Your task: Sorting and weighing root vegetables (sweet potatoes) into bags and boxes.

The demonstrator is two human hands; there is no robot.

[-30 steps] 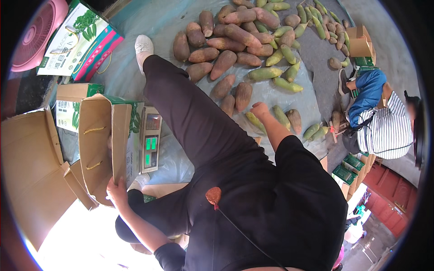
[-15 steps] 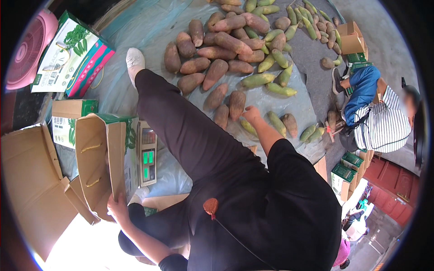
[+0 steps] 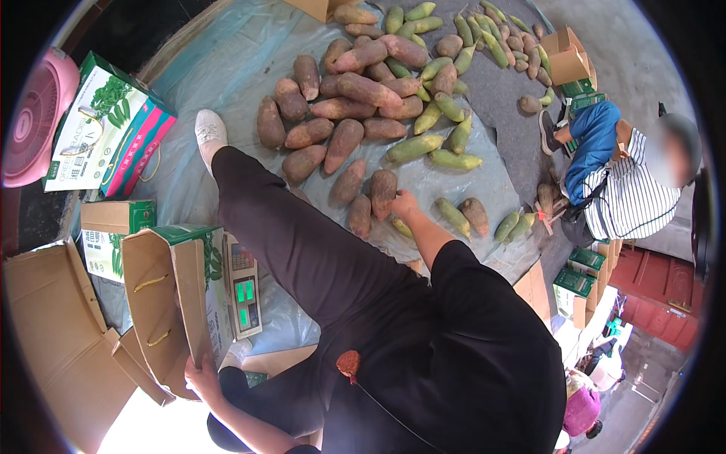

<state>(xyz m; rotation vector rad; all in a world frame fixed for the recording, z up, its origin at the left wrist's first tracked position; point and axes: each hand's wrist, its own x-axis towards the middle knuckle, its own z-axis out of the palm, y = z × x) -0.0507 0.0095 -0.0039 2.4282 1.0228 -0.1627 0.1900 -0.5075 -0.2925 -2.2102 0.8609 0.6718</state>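
My right hand (image 3: 403,203) reaches down to a thick reddish-brown root vegetable (image 3: 383,185), fingers curled against its right side. The root stands at the near edge of a big heap of similar reddish-brown roots (image 3: 367,89). Green radishes (image 3: 414,147) lie at that heap's right side. At the lower left, my left hand (image 3: 203,378) grips the near edge of an upright cardboard carton (image 3: 193,303). This carton is open, with yellow cord handles; its contents are mostly hidden. Beside it sits a scale (image 3: 246,291) with green lit displays.
A printed gift box (image 3: 102,125) and a pink fan-like round object (image 3: 47,117) stand at the far left. An unfolded carton (image 3: 53,318) lies left of mine. A seated person (image 3: 631,189) in stripes is at the right, near more cartons (image 3: 575,291). Plastic sheeting (image 3: 219,57) covers the ground.
My right hand has moved left onto the reddish-brown root, where a gap showed before. My left hand keeps hold of the carton. The whole view has shifted slightly.
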